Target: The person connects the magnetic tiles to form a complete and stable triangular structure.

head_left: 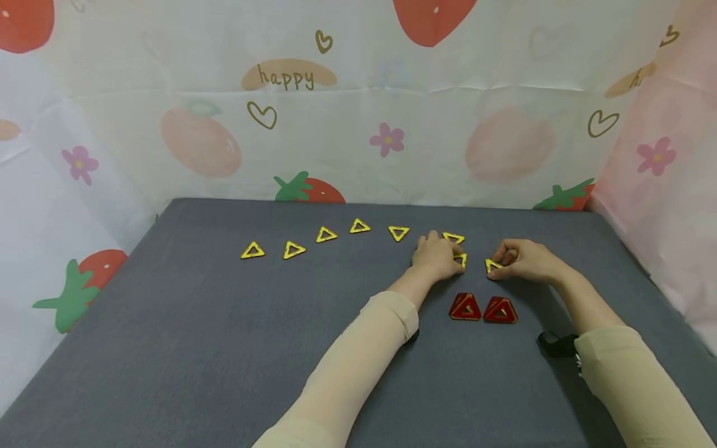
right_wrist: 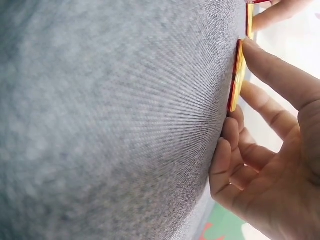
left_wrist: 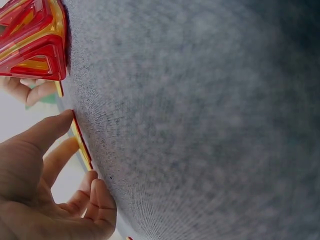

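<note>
My left hand (head_left: 437,256) is low over the table, thumb and index finger at the edges of a yellow triangular building tile (head_left: 462,260); the hand covers part of it. In the left wrist view this tile (left_wrist: 82,142) shows edge-on, yellow above a red edge. To the right, my right hand (head_left: 529,260) pinches another yellow triangular tile (head_left: 492,266) between thumb and index finger, its other fingers curled. Seen in the right wrist view, that tile (right_wrist: 236,75) lies at the tabletop. A small gap separates the two tiles.
Two raised red triangular pieces, a left one (head_left: 465,307) and a right one (head_left: 500,310), sit nearer me. Several yellow tiles, among them one at the far left (head_left: 253,251), form a curved row on the grey table (head_left: 196,348). A printed curtain (head_left: 347,143) hangs behind.
</note>
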Demonstrator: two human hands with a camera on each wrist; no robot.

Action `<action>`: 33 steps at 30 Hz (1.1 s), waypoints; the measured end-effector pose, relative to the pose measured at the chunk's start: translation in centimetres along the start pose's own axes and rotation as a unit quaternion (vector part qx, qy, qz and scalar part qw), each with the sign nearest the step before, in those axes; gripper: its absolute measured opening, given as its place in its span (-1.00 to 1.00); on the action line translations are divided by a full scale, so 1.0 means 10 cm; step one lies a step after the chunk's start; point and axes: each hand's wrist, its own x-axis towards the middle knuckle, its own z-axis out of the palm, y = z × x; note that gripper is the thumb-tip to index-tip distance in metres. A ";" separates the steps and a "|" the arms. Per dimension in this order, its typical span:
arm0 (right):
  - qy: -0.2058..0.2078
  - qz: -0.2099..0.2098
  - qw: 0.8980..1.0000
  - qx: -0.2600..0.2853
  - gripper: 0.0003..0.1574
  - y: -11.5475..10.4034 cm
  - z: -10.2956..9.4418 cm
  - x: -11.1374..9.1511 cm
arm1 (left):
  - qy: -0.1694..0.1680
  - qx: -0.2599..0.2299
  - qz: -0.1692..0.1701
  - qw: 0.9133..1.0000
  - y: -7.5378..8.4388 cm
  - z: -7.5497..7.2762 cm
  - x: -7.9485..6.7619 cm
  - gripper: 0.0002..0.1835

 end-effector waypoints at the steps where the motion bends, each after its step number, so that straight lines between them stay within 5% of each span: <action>1: 0.001 0.001 1.000 -0.001 -0.43 0.00 0.00 0.00 | 0.001 -0.004 0.002 1.000 0.00 0.00 0.00 -0.60; 33: 0.029 0.013 0.999 -0.006 -0.47 -0.05 -0.02 -0.03 | -0.006 -0.016 0.022 1.000 -0.04 -0.04 0.01 -0.58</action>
